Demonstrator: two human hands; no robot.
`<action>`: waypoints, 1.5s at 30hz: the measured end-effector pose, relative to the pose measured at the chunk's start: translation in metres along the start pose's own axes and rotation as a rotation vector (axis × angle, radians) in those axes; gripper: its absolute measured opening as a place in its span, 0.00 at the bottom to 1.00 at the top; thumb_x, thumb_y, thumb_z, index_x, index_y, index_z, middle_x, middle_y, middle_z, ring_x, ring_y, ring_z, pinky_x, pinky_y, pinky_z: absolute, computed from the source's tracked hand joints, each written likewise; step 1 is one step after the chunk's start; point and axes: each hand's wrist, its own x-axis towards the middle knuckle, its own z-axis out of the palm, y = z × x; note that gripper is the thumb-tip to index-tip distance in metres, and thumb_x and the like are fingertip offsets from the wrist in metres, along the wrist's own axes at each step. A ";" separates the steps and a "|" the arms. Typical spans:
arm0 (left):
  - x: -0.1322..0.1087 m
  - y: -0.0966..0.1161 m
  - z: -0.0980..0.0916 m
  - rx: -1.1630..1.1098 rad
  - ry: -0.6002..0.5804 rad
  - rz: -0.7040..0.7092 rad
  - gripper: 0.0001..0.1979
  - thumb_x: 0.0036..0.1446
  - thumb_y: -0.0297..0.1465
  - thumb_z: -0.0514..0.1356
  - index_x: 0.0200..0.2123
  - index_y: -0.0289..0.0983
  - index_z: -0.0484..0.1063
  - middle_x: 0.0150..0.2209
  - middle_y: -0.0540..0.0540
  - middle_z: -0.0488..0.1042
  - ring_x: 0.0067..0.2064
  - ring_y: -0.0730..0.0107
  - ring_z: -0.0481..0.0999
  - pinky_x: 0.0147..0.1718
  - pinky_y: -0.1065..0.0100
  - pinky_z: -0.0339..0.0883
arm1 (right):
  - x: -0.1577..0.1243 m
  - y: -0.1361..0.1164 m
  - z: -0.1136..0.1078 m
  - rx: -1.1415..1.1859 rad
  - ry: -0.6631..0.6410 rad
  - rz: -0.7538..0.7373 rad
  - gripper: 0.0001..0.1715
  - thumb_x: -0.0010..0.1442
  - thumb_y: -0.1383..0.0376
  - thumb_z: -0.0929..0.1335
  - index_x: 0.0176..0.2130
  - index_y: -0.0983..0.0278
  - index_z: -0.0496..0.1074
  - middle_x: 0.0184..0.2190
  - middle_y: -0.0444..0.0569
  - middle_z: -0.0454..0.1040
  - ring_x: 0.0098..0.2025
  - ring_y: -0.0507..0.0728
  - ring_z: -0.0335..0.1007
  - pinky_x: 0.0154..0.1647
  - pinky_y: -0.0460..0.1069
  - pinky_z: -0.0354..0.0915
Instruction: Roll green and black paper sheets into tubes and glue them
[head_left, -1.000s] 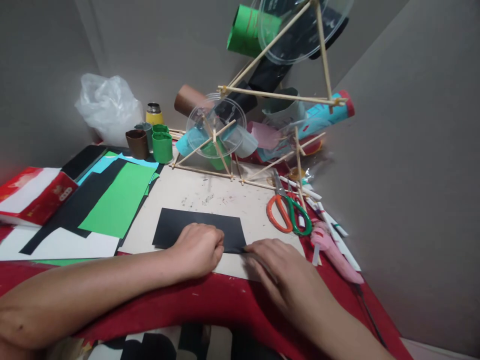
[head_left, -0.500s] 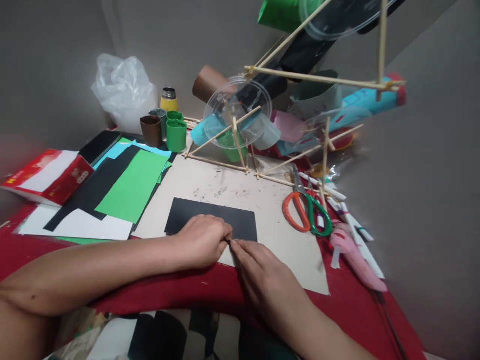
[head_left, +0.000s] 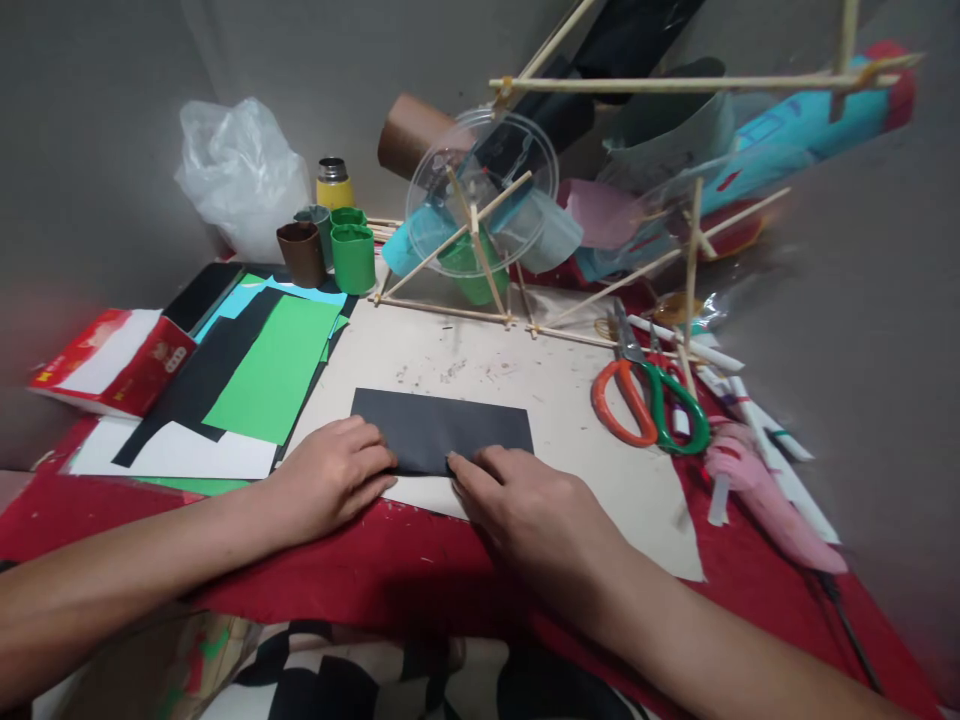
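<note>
A black paper rectangle [head_left: 442, 428] lies on a beige cardboard sheet [head_left: 495, 375] on the red-covered table. My left hand [head_left: 330, 478] rests at the paper's near left corner, fingers curled and pressing down on its edge. My right hand [head_left: 525, 505] lies at the near edge toward the middle, fingers stretched flat with the tips on the paper. Neither hand lifts the sheet.
Orange and green scissors [head_left: 649, 400] and white paper sticks [head_left: 750, 400] lie to the right. A skewer frame [head_left: 480, 260] with clear plastic discs and paper tubes stands behind. Green, black and white sheets [head_left: 255, 375], a red tissue pack [head_left: 112, 360], small cups [head_left: 352, 258] and a plastic bag [head_left: 232, 170] are at left.
Both hands were pinching together at the paper's near edge; now they have spread apart, the left sliding left and the right flattening. The view has tilted down a little.
</note>
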 end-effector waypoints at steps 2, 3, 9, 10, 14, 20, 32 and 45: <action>-0.002 -0.003 0.001 0.087 0.011 0.094 0.11 0.65 0.28 0.52 0.38 0.33 0.74 0.34 0.42 0.72 0.35 0.65 0.68 0.34 0.65 0.64 | 0.010 -0.004 0.001 0.033 0.023 -0.014 0.10 0.58 0.73 0.65 0.39 0.62 0.73 0.33 0.51 0.72 0.32 0.57 0.64 0.25 0.49 0.53; -0.002 -0.005 0.001 0.126 0.017 0.132 0.12 0.65 0.26 0.51 0.37 0.33 0.74 0.33 0.42 0.72 0.34 0.66 0.68 0.33 0.65 0.63 | 0.014 -0.006 0.002 0.065 0.037 -0.030 0.08 0.59 0.73 0.65 0.35 0.62 0.73 0.32 0.50 0.72 0.31 0.57 0.63 0.25 0.49 0.52; 0.003 -0.007 0.004 0.231 0.033 0.249 0.13 0.65 0.24 0.49 0.35 0.33 0.73 0.28 0.44 0.71 0.30 0.67 0.66 0.30 0.66 0.63 | 0.027 -0.002 0.017 0.323 0.128 -0.115 0.15 0.65 0.70 0.61 0.31 0.63 0.73 0.29 0.49 0.71 0.32 0.55 0.62 0.32 0.49 0.57; 0.005 -0.007 0.004 0.228 0.033 0.252 0.12 0.65 0.24 0.49 0.35 0.33 0.73 0.28 0.44 0.71 0.30 0.67 0.66 0.30 0.67 0.63 | 0.027 0.002 0.019 0.355 0.134 -0.121 0.15 0.66 0.70 0.61 0.31 0.64 0.73 0.28 0.50 0.71 0.31 0.55 0.62 0.33 0.49 0.57; 0.005 -0.008 0.003 0.205 0.023 0.258 0.11 0.65 0.25 0.50 0.37 0.34 0.72 0.29 0.44 0.71 0.31 0.67 0.67 0.31 0.66 0.64 | 0.022 0.013 0.022 0.434 0.137 -0.107 0.16 0.67 0.68 0.60 0.31 0.64 0.73 0.27 0.50 0.71 0.31 0.55 0.63 0.32 0.49 0.58; 0.001 -0.013 0.001 0.256 0.078 0.301 0.08 0.64 0.24 0.52 0.38 0.32 0.71 0.30 0.44 0.72 0.31 0.67 0.67 0.29 0.65 0.63 | 0.031 0.001 0.024 0.346 0.179 -0.155 0.13 0.67 0.66 0.62 0.36 0.64 0.74 0.29 0.49 0.72 0.32 0.56 0.63 0.32 0.50 0.55; -0.001 -0.014 -0.005 0.245 0.044 0.294 0.09 0.64 0.24 0.51 0.37 0.35 0.70 0.29 0.45 0.72 0.32 0.67 0.69 0.32 0.65 0.64 | 0.033 0.004 0.028 0.270 0.178 -0.185 0.14 0.64 0.73 0.61 0.31 0.64 0.73 0.26 0.48 0.70 0.29 0.55 0.59 0.32 0.50 0.54; 0.006 -0.015 -0.011 -0.046 -0.125 -0.121 0.14 0.66 0.30 0.49 0.29 0.34 0.70 0.27 0.46 0.69 0.31 0.68 0.67 0.33 0.67 0.60 | 0.039 0.002 0.025 0.515 0.057 -0.021 0.15 0.67 0.66 0.61 0.30 0.63 0.71 0.28 0.47 0.70 0.32 0.54 0.64 0.35 0.48 0.57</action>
